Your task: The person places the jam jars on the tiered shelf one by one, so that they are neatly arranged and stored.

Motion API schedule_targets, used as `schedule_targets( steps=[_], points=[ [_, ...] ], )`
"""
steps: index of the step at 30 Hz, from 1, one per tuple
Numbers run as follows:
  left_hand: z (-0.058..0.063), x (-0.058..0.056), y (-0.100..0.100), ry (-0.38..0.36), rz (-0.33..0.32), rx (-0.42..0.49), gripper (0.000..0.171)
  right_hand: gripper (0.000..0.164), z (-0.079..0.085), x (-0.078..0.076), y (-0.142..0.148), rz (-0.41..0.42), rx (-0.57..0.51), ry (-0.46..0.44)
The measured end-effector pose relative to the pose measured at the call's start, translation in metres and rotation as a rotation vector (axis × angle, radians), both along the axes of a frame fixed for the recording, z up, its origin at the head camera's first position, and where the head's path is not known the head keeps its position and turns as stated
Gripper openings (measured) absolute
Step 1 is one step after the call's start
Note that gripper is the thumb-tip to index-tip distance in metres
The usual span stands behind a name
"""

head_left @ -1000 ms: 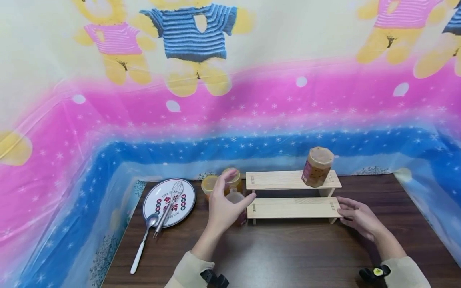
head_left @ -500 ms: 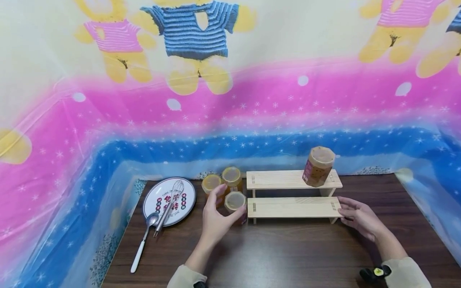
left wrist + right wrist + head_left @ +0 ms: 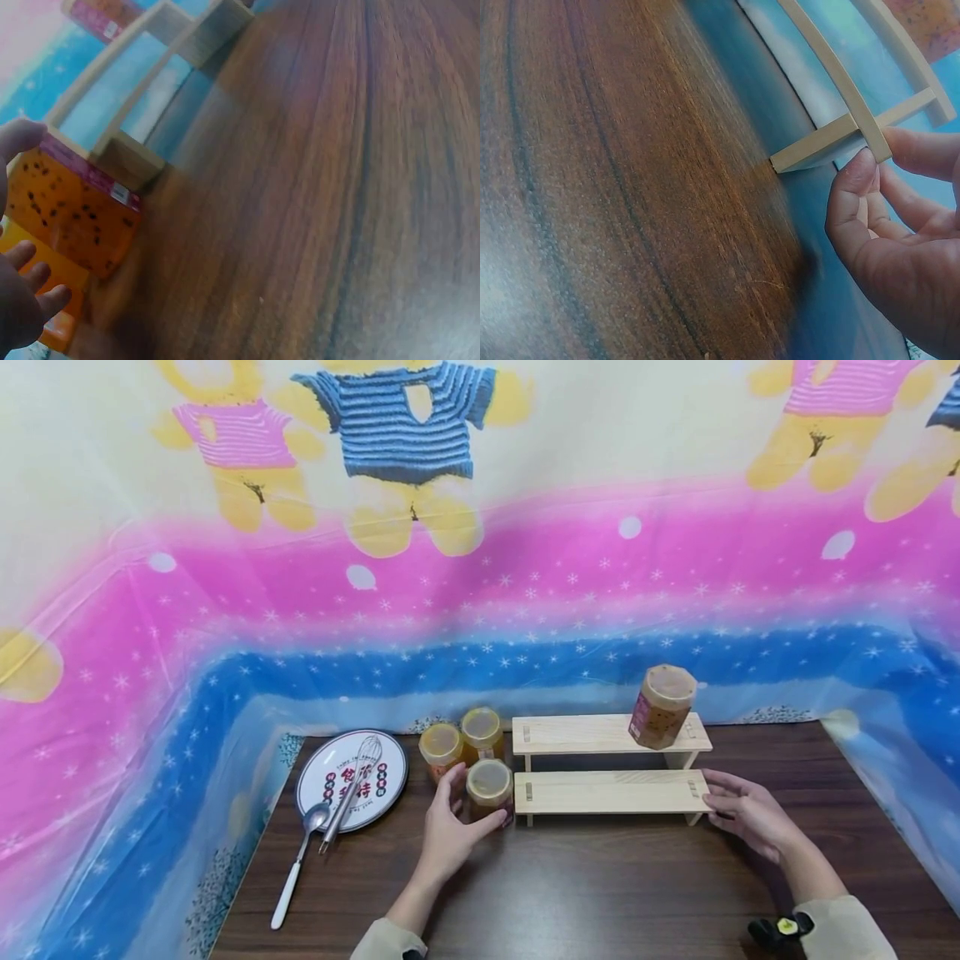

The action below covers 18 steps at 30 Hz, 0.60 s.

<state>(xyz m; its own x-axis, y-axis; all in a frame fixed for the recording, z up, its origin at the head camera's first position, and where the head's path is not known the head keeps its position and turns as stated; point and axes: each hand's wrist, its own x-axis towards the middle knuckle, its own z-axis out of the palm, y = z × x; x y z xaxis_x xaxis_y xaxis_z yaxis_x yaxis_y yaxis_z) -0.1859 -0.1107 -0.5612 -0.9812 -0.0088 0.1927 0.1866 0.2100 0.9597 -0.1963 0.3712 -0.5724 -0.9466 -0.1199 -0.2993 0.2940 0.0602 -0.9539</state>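
Note:
A jar (image 3: 490, 782) with dark-specked orange contents stands on the table at the left end of a two-tier wooden shelf (image 3: 607, 793). My left hand (image 3: 448, 835) is spread about this jar, the thumb across its near side and the fingers at its left. In the left wrist view the thumb (image 3: 26, 139) lies by the jar's purple label (image 3: 90, 172), with the other fingers loosely spread. My right hand (image 3: 753, 814) pinches the right end of the lower board, thumb and index finger at its corner (image 3: 881, 150) in the right wrist view.
Two yellow-lidded jars (image 3: 441, 745) (image 3: 483, 731) stand behind the front jar. Another jar (image 3: 663, 706) sits on the upper tier, right side. At the left are a plate (image 3: 318, 772) with a whisk (image 3: 352, 793) across it and a white-handled spoon (image 3: 296, 864). A printed cloth (image 3: 570, 560) hangs behind.
My left hand has moved down and to the left, from above the jars to around the front jar, uncovering the jars behind. My right hand stays on the shelf end.

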Motion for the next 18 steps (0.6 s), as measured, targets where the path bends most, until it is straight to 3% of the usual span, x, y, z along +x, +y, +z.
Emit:
schedule_targets(
  steps=[6, 12, 18],
  points=[
    [-0.012, -0.006, -0.003, -0.064, -0.062, 0.010, 0.089, 0.076, -0.001, 0.001, 0.000, 0.003, -0.011, 0.003],
    [-0.024, -0.011, -0.005, -0.055, -0.103, 0.044, 0.085, 0.076, -0.001, 0.000, 0.001, 0.012, -0.033, 0.011],
    [-0.026, -0.012, -0.003, -0.055, -0.108, 0.100, 0.082, 0.077, -0.001, 0.000, 0.001, 0.006, -0.019, 0.009]
  ],
)
